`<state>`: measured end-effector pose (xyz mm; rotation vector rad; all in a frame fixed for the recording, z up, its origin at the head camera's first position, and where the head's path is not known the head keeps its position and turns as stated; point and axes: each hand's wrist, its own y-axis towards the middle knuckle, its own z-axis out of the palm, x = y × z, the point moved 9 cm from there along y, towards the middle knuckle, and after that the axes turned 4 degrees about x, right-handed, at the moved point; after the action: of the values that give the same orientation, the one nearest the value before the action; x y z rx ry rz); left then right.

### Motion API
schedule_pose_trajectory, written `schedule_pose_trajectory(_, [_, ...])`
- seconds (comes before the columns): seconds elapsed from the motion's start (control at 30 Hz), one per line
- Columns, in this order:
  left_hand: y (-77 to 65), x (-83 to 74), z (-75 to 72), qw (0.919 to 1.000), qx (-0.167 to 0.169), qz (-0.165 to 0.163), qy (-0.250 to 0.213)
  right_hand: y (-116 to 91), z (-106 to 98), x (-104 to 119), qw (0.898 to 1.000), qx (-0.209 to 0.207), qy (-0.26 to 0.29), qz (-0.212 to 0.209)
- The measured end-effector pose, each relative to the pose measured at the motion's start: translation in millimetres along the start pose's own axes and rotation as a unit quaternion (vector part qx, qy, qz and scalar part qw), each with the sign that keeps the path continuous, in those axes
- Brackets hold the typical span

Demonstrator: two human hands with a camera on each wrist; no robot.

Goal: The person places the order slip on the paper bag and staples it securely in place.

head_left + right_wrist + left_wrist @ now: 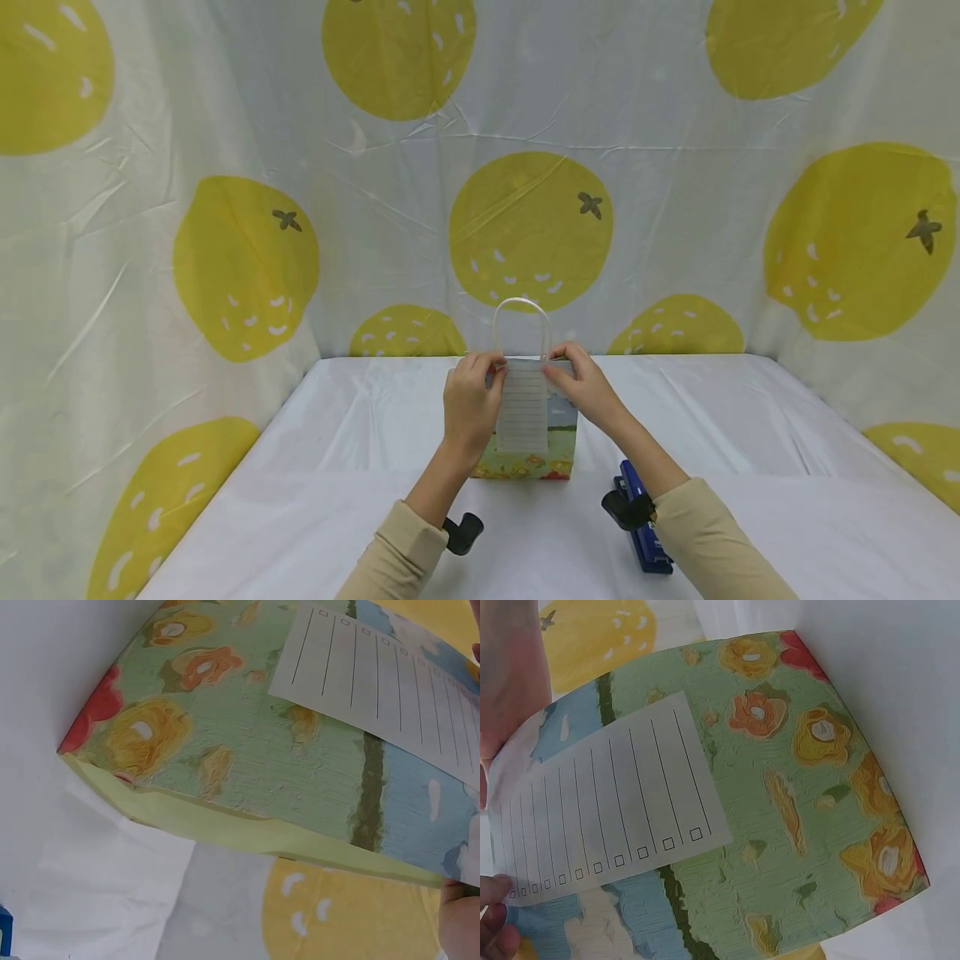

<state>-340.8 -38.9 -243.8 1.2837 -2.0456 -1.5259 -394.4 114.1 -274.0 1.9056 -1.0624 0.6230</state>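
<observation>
A paper gift bag [561, 450] painted with flowers, green ground and blue sky stands upright on the table. A white lined checklist sheet [522, 412] lies flat on its front, top edge near the bag's rim. My left hand [472, 398] pinches the upper left corner of the sheet at the rim. At the upper right corner, my right hand [588, 390] pinches the sheet and rim between thumb and fingers. Small boxes run along one side of the sheet [615, 802] in the left wrist view. A white looped handle rises above both hands.
Beneath my right forearm lies a blue stapler [648, 533], partly hidden by the wrist camera. White cloth covers the table [360, 500]. A curtain [382, 217] with yellow lemons hangs behind and along both sides.
</observation>
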Motion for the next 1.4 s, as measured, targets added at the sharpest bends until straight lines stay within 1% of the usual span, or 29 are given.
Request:
schedule_pose_trajectory(0.13, [0.2, 0.3, 0.5, 1.0000, 0.002, -0.004, -0.005, 0.2, 0.2, -0.8, 1.000, -0.004, -0.008, 0.004])
schedule_pose_trajectory(0.23, [0.3, 1.6, 1.2, 0.9999, 0.003, -0.009, -0.009, 0.4, -0.2, 1.3, 1.000, -0.012, -0.020, -0.008])
schedule_pose_trajectory(0.3, [0.5, 2.6, 1.2, 0.9998, 0.002, -0.013, -0.012, -2.4, -1.1, 11.2, 1.000, -0.016, -0.019, -0.007])
schedule_pose_trajectory(0.33, [0.5, 3.0, 1.0, 0.9998, 0.002, -0.015, -0.014, -2.2, -1.2, 11.5, 1.000, -0.018, -0.022, -0.006])
schedule_pose_trajectory(0.47, [-0.1, 5.4, -0.3, 0.9996, -0.006, -0.023, -0.017, -1.5, -2.0, 9.7, 0.999, -0.027, -0.022, 0.003])
schedule_pose_trajectory(0.53, [-0.9, 7.1, -0.6, 0.9994, -0.009, -0.029, -0.018, 1.5, -1.5, -0.5, 0.999, -0.032, -0.022, 0.003])
schedule_pose_trajectory(0.6, [-1.9, 8.8, -1.2, 0.9991, -0.014, -0.037, -0.018, 1.3, -1.4, -1.1, 0.999, -0.033, -0.019, 0.002])
schedule_pose_trajectory(0.73, [-4.0, 11.3, -3.4, 0.9981, -0.027, -0.054, -0.011, 0.2, -1.3, -0.6, 0.999, -0.035, -0.018, -0.001])
schedule_pose_trajectory(0.83, [-5.6, 14.9, -4.1, 0.9967, -0.033, -0.074, -0.006, -0.8, -1.2, 1.0, 0.999, -0.035, -0.019, -0.001])
schedule_pose_trajectory(0.9, [-6.8, 19.3, -3.3, 0.9948, -0.031, -0.094, -0.021, -1.0, -0.7, 1.7, 0.999, -0.033, -0.018, -0.001])
schedule_pose_trajectory(0.97, [-8.1, 24.0, -0.2, 0.9912, -0.022, -0.117, -0.057, -1.6, -1.0, 1.7, 0.999, -0.031, -0.019, -0.001])
schedule_pose_trajectory(1.0, [-8.7, 26.0, 1.9, 0.9882, -0.015, -0.128, -0.082, -2.1, -1.5, 1.8, 0.999, -0.032, -0.019, 0.000])
schedule_pose_trajectory(1.07, [-10.7, 31.4, 7.3, 0.9780, 0.005, -0.153, -0.141, -2.0, -1.2, 1.2, 0.999, -0.033, -0.018, 0.000])
schedule_pose_trajectory(1.1, [-12.1, 34.3, 10.7, 0.9708, 0.017, -0.167, -0.171, -2.1, -1.1, 0.8, 0.999, -0.033, -0.019, 0.001])
schedule_pose_trajectory(1.2, [-16.3, 42.4, 21.5, 0.9443, 0.052, -0.208, -0.250, -1.8, -0.9, -0.7, 0.999, -0.033, -0.018, 0.006])
schedule_pose_trajectory(1.3, [-19.5, 49.3, 30.2, 0.9182, 0.077, -0.242, -0.304, -1.1, -0.8, -1.7, 0.999, -0.032, -0.016, 0.011])
schedule_pose_trajectory(1.4, [-19.5, 53.2, 34.2, 0.9023, 0.086, -0.257, -0.335, -0.3, -1.6, -1.7, 0.999, -0.034, -0.017, 0.014])
